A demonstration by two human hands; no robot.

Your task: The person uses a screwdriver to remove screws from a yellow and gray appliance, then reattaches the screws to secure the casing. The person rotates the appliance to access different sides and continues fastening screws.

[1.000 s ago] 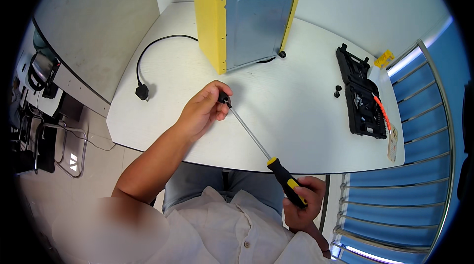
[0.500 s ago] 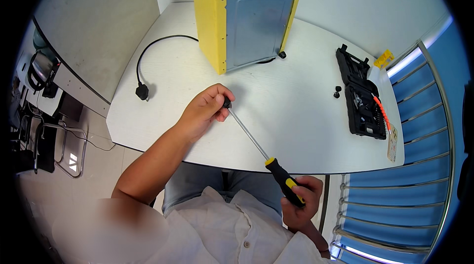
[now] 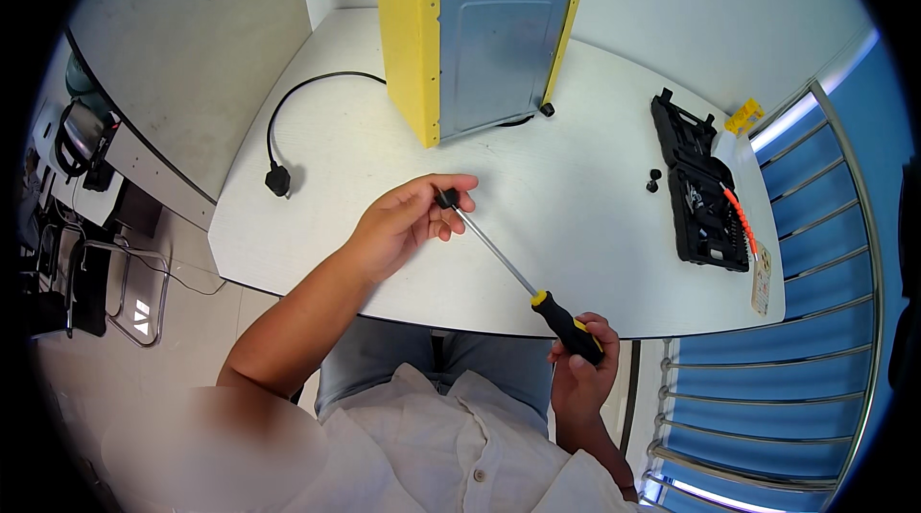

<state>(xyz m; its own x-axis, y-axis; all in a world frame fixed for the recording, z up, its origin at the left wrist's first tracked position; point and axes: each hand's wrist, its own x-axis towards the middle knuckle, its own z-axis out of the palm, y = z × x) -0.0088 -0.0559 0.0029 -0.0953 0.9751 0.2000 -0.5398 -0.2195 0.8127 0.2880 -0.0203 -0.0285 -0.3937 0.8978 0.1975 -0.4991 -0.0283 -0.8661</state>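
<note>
Two hands share one screwdriver [image 3: 523, 271] over the counter's [image 3: 595, 225] near edge, right hand [image 3: 580, 369] wrapped round the black-and-yellow handle, left hand [image 3: 408, 220] pinching a small black piece [image 3: 446, 198] at the tip — best kept square to the shaft.

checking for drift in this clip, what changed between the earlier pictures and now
Little. The left hand edged slightly up the white table, keeping its pinch on a small black piece at the tip of the long yellow-and-black-handled screwdriver. The right hand still grips the handle. The yellow metal box, black plug cable and black tool case stayed put.
</note>
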